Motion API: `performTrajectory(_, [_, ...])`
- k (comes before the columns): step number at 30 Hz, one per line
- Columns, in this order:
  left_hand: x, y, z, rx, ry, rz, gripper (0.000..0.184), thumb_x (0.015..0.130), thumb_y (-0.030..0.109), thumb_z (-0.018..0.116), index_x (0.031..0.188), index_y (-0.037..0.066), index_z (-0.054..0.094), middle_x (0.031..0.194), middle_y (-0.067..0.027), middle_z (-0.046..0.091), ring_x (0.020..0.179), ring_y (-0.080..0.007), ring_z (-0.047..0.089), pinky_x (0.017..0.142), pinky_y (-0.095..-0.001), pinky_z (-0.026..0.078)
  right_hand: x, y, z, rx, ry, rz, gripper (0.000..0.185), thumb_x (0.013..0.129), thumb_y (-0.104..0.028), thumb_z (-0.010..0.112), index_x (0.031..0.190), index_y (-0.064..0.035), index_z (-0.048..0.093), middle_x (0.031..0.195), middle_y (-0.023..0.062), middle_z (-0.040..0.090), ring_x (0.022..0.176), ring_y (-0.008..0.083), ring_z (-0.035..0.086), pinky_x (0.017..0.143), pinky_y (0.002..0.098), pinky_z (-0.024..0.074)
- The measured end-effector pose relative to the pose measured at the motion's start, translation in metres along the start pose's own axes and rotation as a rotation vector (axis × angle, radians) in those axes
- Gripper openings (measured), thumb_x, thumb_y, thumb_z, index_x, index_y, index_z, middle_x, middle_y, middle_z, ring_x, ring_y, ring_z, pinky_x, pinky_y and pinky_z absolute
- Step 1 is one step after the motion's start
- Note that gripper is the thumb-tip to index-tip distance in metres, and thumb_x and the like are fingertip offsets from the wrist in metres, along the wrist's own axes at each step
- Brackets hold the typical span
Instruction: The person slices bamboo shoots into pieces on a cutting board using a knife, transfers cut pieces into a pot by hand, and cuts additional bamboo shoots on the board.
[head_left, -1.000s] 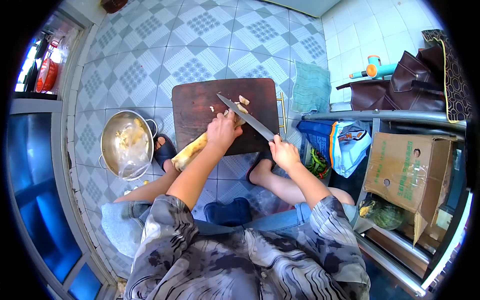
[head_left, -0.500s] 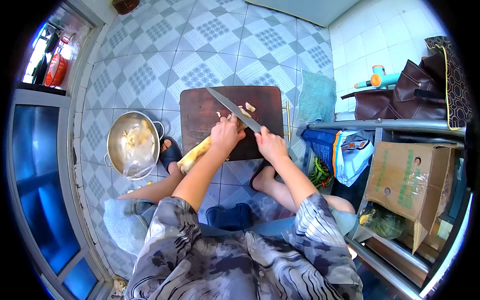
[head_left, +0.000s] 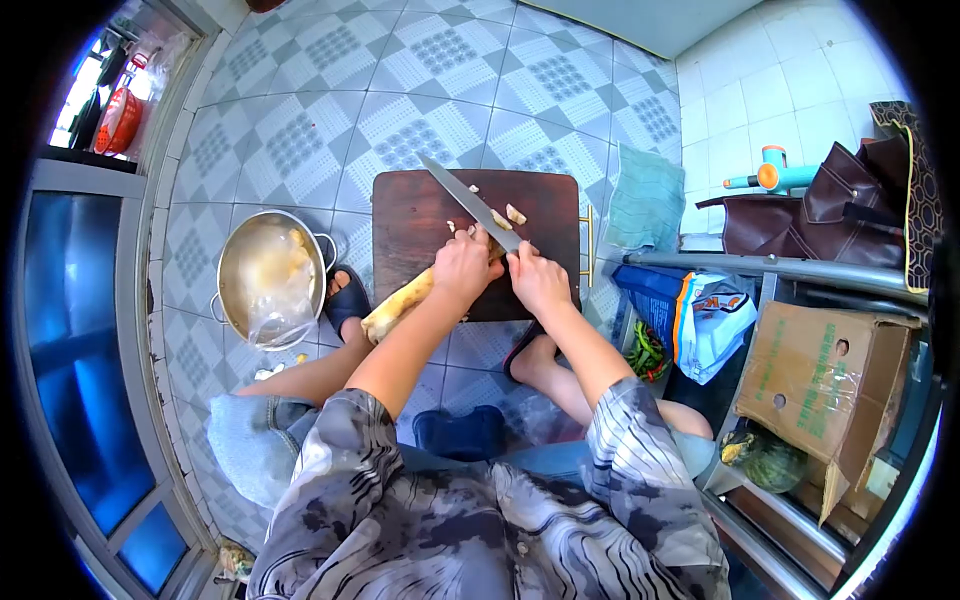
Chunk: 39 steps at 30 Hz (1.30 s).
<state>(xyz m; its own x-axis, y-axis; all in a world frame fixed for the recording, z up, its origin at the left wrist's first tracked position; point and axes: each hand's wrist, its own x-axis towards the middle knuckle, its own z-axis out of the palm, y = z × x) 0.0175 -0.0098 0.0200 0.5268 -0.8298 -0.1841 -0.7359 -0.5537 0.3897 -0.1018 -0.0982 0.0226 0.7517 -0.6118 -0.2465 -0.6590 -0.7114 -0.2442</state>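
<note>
A dark red-brown wooden board (head_left: pixel 408 212) sits low between the legs. Slanting across it lies a long pale-yellow stem (head_left: pixel 398 302), its near end jutting past the board's left front corner. My left hand (head_left: pixel 466 267) presses on the stem near its far end, fingers curled over it. In my right hand (head_left: pixel 540 282) is the handle of a long kitchen knife (head_left: pixel 466 198), whose blade points up and left across the stem's far end, close to the left fingertips. Small cut pieces (head_left: pixel 516 214) lie beyond the blade. The handle is mostly hidden by the fingers.
Left of the board stands a two-handled metal pot (head_left: pixel 229 258) with pale pieces and a plastic bag (head_left: pixel 280 318) inside. To the right is a metal rack (head_left: pixel 770 266) with a cardboard box (head_left: pixel 800 370), a blue-white bag (head_left: pixel 712 325) and green peppers (head_left: pixel 648 352).
The whole view has shifted slightly, so the board appears further right. Both hands stay at the stem's far end, and the knife's slant has changed little.
</note>
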Motion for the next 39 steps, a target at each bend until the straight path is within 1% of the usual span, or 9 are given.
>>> performTrajectory(3, [-0.002,0.004,-0.003,-0.036,-0.021,-0.019,0.064,0.067,0.032,0.072,0.117,0.001,0.047,0.089,-0.0184,0.059,0.077,-0.0317,0.064,0.066,-0.0392,0.055,-0.002,0.005,-0.006,-0.031,0.01,-0.042,0.036,0.093,-0.034,0.042,0.098,0.0017,0.047,0.066,0.0205,0.062,0.062,0.0363,0.065,0.055,0.0454,0.0529])
performTrajectory(12, [-0.001,0.004,-0.011,-0.027,-0.057,-0.024,0.065,0.067,0.031,0.072,0.12,0.004,0.046,0.092,-0.0183,0.059,0.081,-0.0325,0.064,0.069,-0.0399,0.054,-0.073,0.047,-0.019,-0.035,-0.171,0.12,0.029,0.094,-0.035,0.039,0.096,-0.006,0.043,0.073,0.0219,0.064,0.069,0.0416,0.063,0.065,0.0531,0.0498])
performTrajectory(14, [-0.001,0.006,-0.009,-0.008,-0.068,-0.027,0.075,0.068,0.033,0.074,0.129,0.004,0.042,0.095,-0.0202,0.059,0.082,-0.0323,0.064,0.07,-0.0393,0.053,-0.074,0.04,-0.015,-0.018,-0.168,0.134,0.03,0.094,-0.035,0.038,0.097,-0.0059,0.043,0.074,0.0225,0.064,0.069,0.0418,0.063,0.065,0.053,0.0499])
performTrajectory(23, [0.002,0.009,-0.003,-0.012,-0.099,-0.094,0.063,0.069,0.032,0.071,0.118,0.002,0.047,0.095,-0.02,0.059,0.084,-0.0338,0.063,0.073,-0.0392,0.053,0.002,-0.015,-0.003,0.092,0.033,0.04,0.028,0.093,-0.032,0.04,0.093,-0.0046,0.045,0.075,0.0233,0.063,0.067,0.0419,0.062,0.061,0.0525,0.0497])
performTrajectory(31, [-0.005,0.005,-0.014,0.018,-0.084,-0.031,0.07,0.067,0.036,0.073,0.122,0.003,0.046,0.095,-0.0191,0.061,0.084,-0.0319,0.064,0.074,-0.0395,0.053,-0.075,0.032,-0.008,-0.033,-0.075,0.145,0.032,0.093,-0.036,0.041,0.095,-0.0043,0.045,0.073,0.0224,0.064,0.068,0.0401,0.064,0.062,0.0499,0.052])
performTrajectory(34, [-0.012,-0.001,-0.035,0.133,-0.097,0.093,0.065,0.068,0.036,0.072,0.12,0.004,0.049,0.096,-0.0172,0.063,0.086,-0.0304,0.064,0.075,-0.039,0.053,-0.083,0.037,-0.007,0.001,-0.036,0.153,0.032,0.094,-0.036,0.04,0.093,-0.005,0.045,0.074,0.0229,0.064,0.068,0.0409,0.064,0.063,0.0512,0.0514])
performTrajectory(36, [-0.02,-0.002,-0.065,0.277,-0.358,-0.034,0.059,0.069,0.035,0.07,0.116,0.004,0.053,0.095,-0.0147,0.065,0.089,-0.0293,0.064,0.077,-0.0379,0.052,-0.086,0.034,-0.006,0.032,0.002,0.149,0.032,0.094,-0.036,0.038,0.092,-0.0044,0.046,0.073,0.024,0.063,0.068,0.0427,0.063,0.064,0.0524,0.0506])
performTrajectory(38, [-0.035,-0.008,-0.105,0.315,-0.366,-0.069,0.037,0.07,0.031,0.066,0.093,0.002,0.067,0.093,-0.0155,0.067,0.092,-0.0283,0.065,0.079,-0.0362,0.052,-0.085,0.033,-0.006,0.07,-0.008,0.168,0.033,0.094,-0.036,0.038,0.091,-0.0039,0.047,0.072,0.025,0.063,0.069,0.0433,0.063,0.064,0.0528,0.0504])
performTrajectory(39, [-0.042,-0.011,-0.124,0.339,-0.394,-0.124,0.041,0.068,0.034,0.07,0.094,0.003,0.067,0.098,-0.0138,0.067,0.094,-0.0255,0.064,0.081,-0.034,0.052,-0.086,0.032,-0.006,0.081,0.021,0.161,0.034,0.094,-0.036,0.038,0.091,-0.0038,0.048,0.071,0.0256,0.062,0.069,0.0435,0.063,0.064,0.0531,0.0502])
